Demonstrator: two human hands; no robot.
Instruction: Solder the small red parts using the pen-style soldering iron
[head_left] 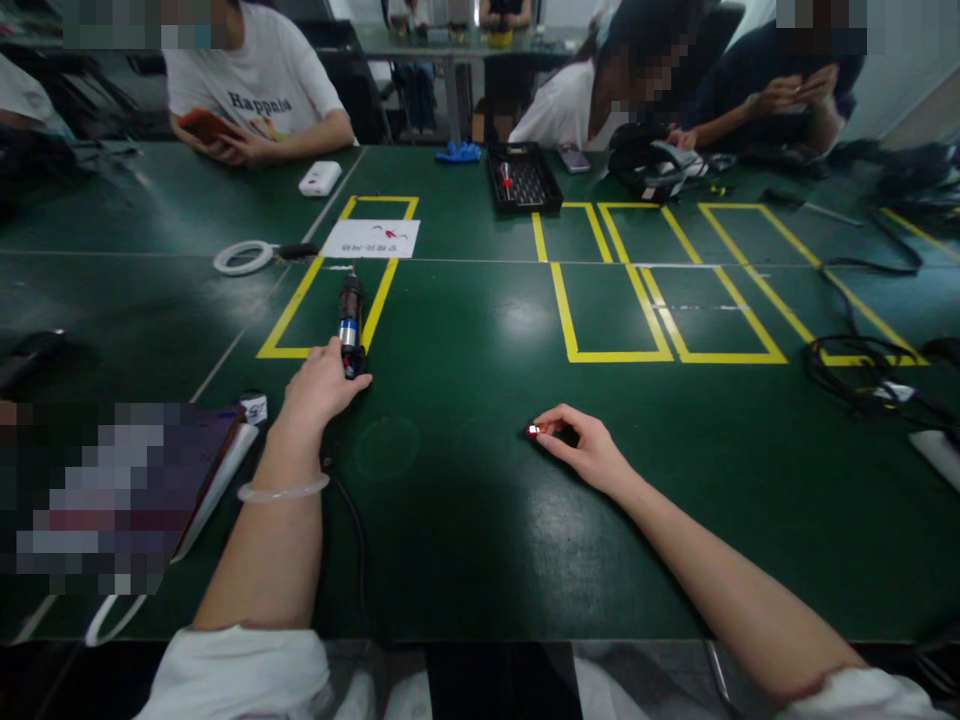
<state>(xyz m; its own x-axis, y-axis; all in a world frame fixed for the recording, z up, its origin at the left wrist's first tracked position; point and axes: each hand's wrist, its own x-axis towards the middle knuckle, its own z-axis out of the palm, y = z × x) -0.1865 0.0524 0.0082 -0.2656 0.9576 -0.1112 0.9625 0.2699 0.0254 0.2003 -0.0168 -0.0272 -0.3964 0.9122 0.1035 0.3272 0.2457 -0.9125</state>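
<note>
A dark cylindrical tool (350,318) with a silver and blue band lies inside the left yellow tape outline on the green table (465,330). My left hand (322,385) is at its near end, thumb stretched out to the right and the other fingers partly hidden; whether it grips the tool cannot be made out. Further right, my right hand (581,443) pinches a small red and silver object (535,431) between thumb and fingers, low over the table or touching it. A white paper (371,238) with a small red mark lies just beyond the tool.
A black tray (524,178) holds a red-tipped item near the far edge. A white cable coil (244,258), a bag (127,490) and a white case (320,179) are on the left. Black cables (847,375) lie right. People sit opposite, one holding an orange phone (206,128).
</note>
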